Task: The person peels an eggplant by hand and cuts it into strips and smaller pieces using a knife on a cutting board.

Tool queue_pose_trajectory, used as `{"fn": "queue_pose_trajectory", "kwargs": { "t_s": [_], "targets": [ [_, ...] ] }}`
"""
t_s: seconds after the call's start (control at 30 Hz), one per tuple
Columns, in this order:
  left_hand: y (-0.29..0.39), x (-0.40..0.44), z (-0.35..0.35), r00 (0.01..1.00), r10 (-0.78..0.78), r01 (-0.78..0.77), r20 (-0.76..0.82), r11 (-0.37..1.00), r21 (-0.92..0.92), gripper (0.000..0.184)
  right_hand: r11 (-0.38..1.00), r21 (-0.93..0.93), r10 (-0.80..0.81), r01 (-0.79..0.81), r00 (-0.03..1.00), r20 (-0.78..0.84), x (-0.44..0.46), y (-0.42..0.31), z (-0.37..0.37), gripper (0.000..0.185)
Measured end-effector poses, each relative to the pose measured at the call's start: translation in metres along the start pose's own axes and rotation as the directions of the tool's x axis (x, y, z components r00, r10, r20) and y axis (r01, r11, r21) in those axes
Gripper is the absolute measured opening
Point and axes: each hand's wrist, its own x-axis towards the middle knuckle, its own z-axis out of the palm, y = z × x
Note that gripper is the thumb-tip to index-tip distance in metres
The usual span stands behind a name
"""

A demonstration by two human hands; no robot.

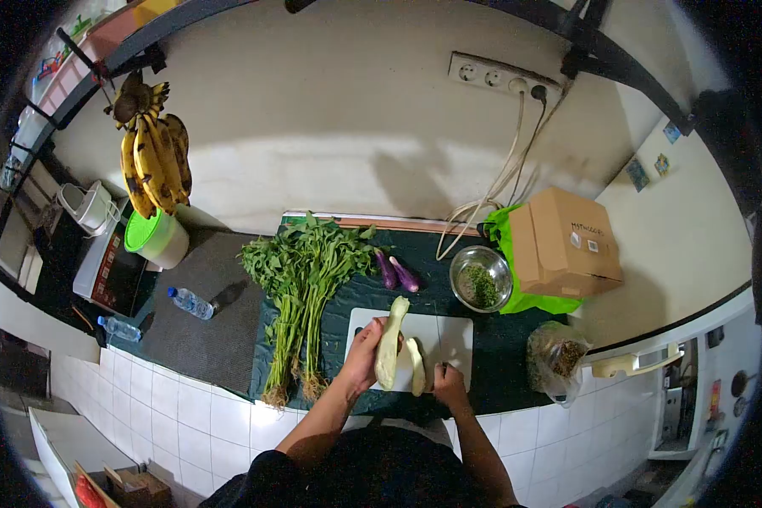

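Left hand (pixel 364 349) grips pale vegetable (pixel 389 354); right hand (pixel 452 386) clenches dark handle (pixel 439 367).
Pale piece (pixel 416 369) lies by the board's (pixel 460 343) front edge; eggplants (pixel 386 269) uncut.

The peeled eggplant (pixel 388 354) looks smooth from here, the bowl (pixel 472 258) shiny metal, the box (pixel 550 245) matt cardboard.
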Motion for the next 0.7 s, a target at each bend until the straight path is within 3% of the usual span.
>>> {"fn": "queue_pose_trajectory", "kwargs": {
  "t_s": [0.07, 0.1, 0.13, 0.17, 0.23, 0.27, 0.4, 0.5, 0.63, 0.7],
  "targets": [
    [-0.003, 0.007, 0.000, 1.000, -0.015, 0.015, -0.001, 0.997, -0.079, 0.049, 0.996, 0.076, -0.038, 0.046, 0.995, -0.095, -0.011, 0.007, 0.007, 0.030],
    [-0.005, 0.009, 0.001, 1.000, -0.027, 0.025, -0.009, 0.986, -0.163, 0.051, 0.953, 0.285, 0.099, -0.103, 0.995, 0.027, -0.012, 0.003, -0.005, 0.033],
    [-0.006, 0.011, 0.003, 0.999, -0.034, 0.033, -0.004, 0.986, -0.161, 0.051, 0.620, 0.633, 0.335, -0.464, 0.886, 0.321, -0.003, -0.007, -0.032, 0.037],
    [-0.006, 0.013, 0.007, 0.998, -0.041, 0.031, -0.037, 0.971, -0.237, 0.051, 0.285, 0.720, 0.402, -0.633, 0.761, 0.509, 0.010, -0.019, -0.064, 0.040],
    [-0.008, 0.014, 0.013, 0.993, -0.063, 0.018, -0.103, 0.922, -0.387, 0.052, 0.047, 0.745, 0.415, -0.666, 0.691, 0.591, 0.030, -0.043, -0.118, 0.047],
    [-0.013, 0.015, 0.006, 0.999, -0.032, 0.020, -0.020, 0.902, -0.432, 0.051, 0.041, 0.761, 0.416, -0.647, 0.704, 0.576, 0.036, -0.051, -0.132, 0.047],
    [-0.009, 0.011, 0.014, 1.000, -0.008, 0.002, -0.012, 0.897, -0.442, 0.047, 0.019, 0.821, 0.421, -0.571, 0.749, 0.511, 0.056, -0.079, -0.183, 0.049],
    [-0.002, 0.001, 0.021, 0.992, -0.021, -0.017, -0.124, 0.955, -0.297, 0.048, 0.001, 0.851, 0.401, -0.525, 0.780, 0.480, 0.064, -0.096, -0.211, 0.049],
    [0.001, -0.007, 0.022, 0.995, 0.098, -0.099, -0.017, 0.975, -0.198, 0.047, 0.013, 0.890, 0.328, -0.455, 0.843, 0.426, 0.079, -0.122, -0.255, 0.049],
    [0.003, -0.012, 0.028, 0.971, 0.239, -0.237, -0.005, 0.961, -0.141, 0.041, -0.016, 0.898, 0.276, -0.440, 0.861, 0.427, 0.081, -0.127, -0.267, 0.046]
  ]
}}
